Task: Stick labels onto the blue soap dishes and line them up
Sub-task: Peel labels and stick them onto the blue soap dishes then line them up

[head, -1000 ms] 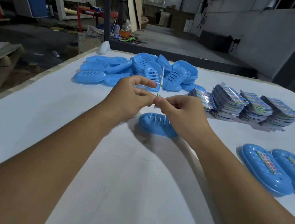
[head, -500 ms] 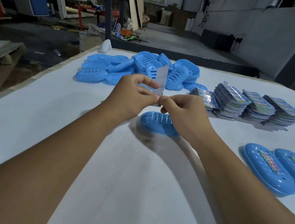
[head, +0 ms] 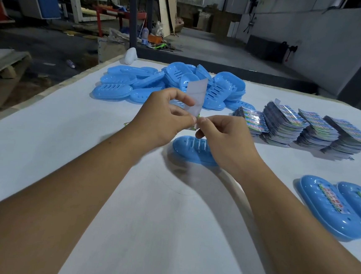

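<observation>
A label (head: 197, 94) is held upright between both hands above the white table (head: 44, 138), its pale backing turned toward the camera. Its lower end is pinched by the thumb and forefinger of the left hand (head: 161, 117), and the same end is pinched from the other side by the curled fingertips of the right hand (head: 223, 136); a sliver of green print is seen between the two pinches. The step in hand is judged to be the peeling of the sticker from its backing. Directly beneath the hands, an unlabelled blue soap dish (head: 192, 150) is laid on the table, partly hidden by the right hand. A heap of bare dishes (head: 169, 83) is piled at the far side, stacks of labels (head: 302, 130) are set to the right, and two labelled dishes (head: 330, 206) are lined up side by side at the right edge. For the next move, the sticker must be fully freed, then lowered flat and centred along the dish and pressed down without creases.
</observation>
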Action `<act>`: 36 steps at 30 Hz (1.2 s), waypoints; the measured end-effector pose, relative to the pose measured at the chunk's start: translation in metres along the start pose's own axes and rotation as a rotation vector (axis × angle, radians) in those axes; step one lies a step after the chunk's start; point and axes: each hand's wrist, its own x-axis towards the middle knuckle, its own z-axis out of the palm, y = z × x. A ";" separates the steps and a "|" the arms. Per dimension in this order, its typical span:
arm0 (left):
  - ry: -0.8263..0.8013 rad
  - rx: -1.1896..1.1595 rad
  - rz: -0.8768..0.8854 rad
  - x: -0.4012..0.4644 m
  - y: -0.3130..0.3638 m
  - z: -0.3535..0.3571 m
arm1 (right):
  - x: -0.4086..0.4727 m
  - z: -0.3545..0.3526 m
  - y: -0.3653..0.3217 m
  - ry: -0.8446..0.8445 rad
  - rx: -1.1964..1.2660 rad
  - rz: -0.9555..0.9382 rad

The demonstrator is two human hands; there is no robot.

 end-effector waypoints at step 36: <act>0.046 0.823 -0.388 0.011 -0.011 -0.045 | 0.008 -0.013 0.004 0.087 0.044 0.315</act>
